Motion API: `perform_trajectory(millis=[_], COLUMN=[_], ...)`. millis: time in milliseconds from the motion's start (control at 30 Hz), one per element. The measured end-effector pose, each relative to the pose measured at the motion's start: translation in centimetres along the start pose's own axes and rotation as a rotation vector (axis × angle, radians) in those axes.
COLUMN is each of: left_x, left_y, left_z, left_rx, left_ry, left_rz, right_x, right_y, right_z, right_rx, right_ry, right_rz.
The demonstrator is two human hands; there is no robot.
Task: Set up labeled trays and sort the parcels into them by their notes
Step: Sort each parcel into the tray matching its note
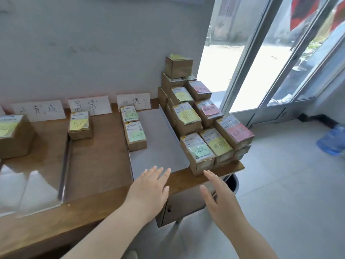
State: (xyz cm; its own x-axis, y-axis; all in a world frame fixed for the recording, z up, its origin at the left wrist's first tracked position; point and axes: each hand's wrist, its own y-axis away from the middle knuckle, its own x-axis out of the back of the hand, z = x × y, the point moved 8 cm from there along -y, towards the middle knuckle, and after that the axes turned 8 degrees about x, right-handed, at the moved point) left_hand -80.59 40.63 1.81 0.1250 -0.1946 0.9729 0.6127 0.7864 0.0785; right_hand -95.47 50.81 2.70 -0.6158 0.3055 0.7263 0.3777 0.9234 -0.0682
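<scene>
Grips both released, left hand [149,186] and right hand [218,199] at the table [104,204] edge. I see parcels [188,116] at one o'clock.

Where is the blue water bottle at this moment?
In the head view, the blue water bottle is on the tiled floor at the far right, past the parcel pile and near the glass door.

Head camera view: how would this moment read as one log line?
left hand: open, empty | right hand: open, empty | parcel stack: unsorted | 处理中 tray: two parcels inside
</scene>
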Motion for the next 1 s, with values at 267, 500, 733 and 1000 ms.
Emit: perform_trajectory(millis=[267,500,733,1000], left_x=[-1.5,-1.9,-1.3,-2.4], left_y=[-6.7,-14.1,-17.9,-20.4], left_z=[4.4,4.3,6.3,12.5], left_rx=[-0.067,-0.03,-0.057,-0.098], left_ry=[0.077,0.176,0.165,0.13], left_rz=[-0.026,-0.065,-0.019,0.008], right_x=[4.6,8.3,12.0,15.8], right_y=[-4.0,-10.6,-14.9,-21.4], right_z=[3.2,4.9,7.4,13.4], right_rx=[0.018,0.025,0.026,-0.039], right_ry=[0.066,0.067,0.089,0.078], right_rz=[0.095,0.175,0.271,0.19])
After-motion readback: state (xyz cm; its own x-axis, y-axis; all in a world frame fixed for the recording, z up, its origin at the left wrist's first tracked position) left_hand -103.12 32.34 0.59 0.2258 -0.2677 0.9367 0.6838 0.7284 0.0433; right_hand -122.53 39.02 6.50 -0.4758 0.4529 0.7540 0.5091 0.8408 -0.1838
